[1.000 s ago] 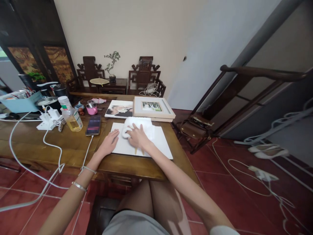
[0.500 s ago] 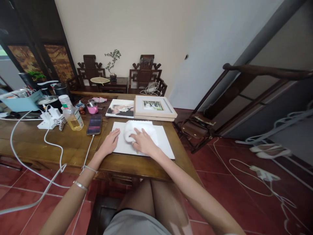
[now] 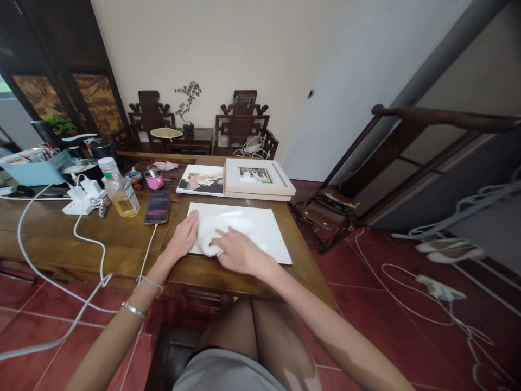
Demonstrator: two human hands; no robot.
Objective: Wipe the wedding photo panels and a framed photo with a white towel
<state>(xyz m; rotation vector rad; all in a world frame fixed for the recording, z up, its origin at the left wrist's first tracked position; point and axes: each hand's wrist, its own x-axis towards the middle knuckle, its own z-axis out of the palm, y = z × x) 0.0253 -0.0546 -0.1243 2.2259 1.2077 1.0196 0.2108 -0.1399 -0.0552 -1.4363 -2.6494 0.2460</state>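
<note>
A flat white panel lies on the wooden table in front of me. My right hand presses a bunched white cloth onto the panel's near left part, fingers curled over it. Resting flat on the panel's left edge is my left hand, fingers stretched out, holding nothing. Beyond the panel lie a framed picture in a pale wood frame and an unframed photo print.
Left of the panel lie a phone on a white cable, a bottle of yellow liquid, a pink cup and a white power strip. Carved chairs stand at the wall. Cables trail across the red tile floor.
My right hand has dragged the cloth from the panel's far middle toward me and to the left. The left hand stays on the panel's left edge.
</note>
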